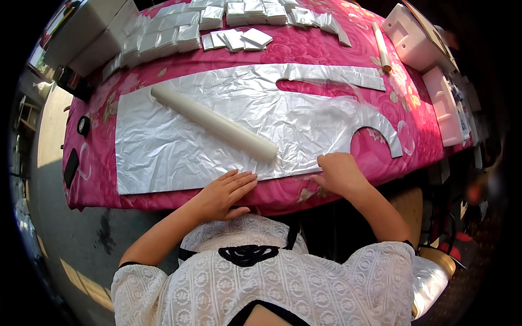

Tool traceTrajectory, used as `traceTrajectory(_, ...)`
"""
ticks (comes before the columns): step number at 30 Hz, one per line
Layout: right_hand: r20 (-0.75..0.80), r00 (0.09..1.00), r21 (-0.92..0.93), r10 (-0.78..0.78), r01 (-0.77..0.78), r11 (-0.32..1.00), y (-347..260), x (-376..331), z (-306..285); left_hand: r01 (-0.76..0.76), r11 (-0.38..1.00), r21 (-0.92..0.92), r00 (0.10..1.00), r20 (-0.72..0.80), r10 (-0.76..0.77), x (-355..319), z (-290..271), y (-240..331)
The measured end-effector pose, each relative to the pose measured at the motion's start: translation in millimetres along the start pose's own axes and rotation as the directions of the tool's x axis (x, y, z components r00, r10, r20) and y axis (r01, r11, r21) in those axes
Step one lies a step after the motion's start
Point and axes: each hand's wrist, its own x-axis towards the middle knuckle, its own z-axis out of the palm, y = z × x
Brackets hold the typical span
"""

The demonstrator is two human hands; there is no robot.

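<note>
Fingers of the left hand (220, 194): extended, slightly spread, gripping nothing, tips at the near edge of the silvery plastic sheet (166, 146). Fingers of the right hand (343, 175): curled down at the same edge, further right, close to the round cutout; couldn't tell whether they were pinching the film.

Sheet lay wrinkled across the middle of the table (412, 111), long side along the near edge, straight end toward the left edge. Right end was cut into two strips: a straighter one on the far side, a curved one on the near side.

White tube (217, 125) rested diagonally on the sheet, right end angled toward the near edge, just beyond the left fingertips.

Table had a pink flowered cloth. Stacks of folded packets (255, 13) lined the far edge, a few loose ones (234, 41) just in front. Thin roll (381, 48) sat near the far right corner, foam boxes (445, 106) along the right edge. Tape roll (83, 125) and black phone-like slab (71, 168) were by the left edge, tape further from the near left corner.
</note>
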Motion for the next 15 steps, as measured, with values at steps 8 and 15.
traceTrajectory(8, -0.374, 0.902, 0.052, -0.217, 0.253, 0.966, -21, 20, 59, 0.086, 0.982, 0.166, 0.996, -0.017, -0.085, 17, 7, 4)
traceTrajectory(15, -0.353, 0.915, 0.220, -0.196, 0.285, 0.933, -13, -29, 79, -0.237, 0.972, 0.006, 0.972, 0.017, 0.236, 2, 19, 9)
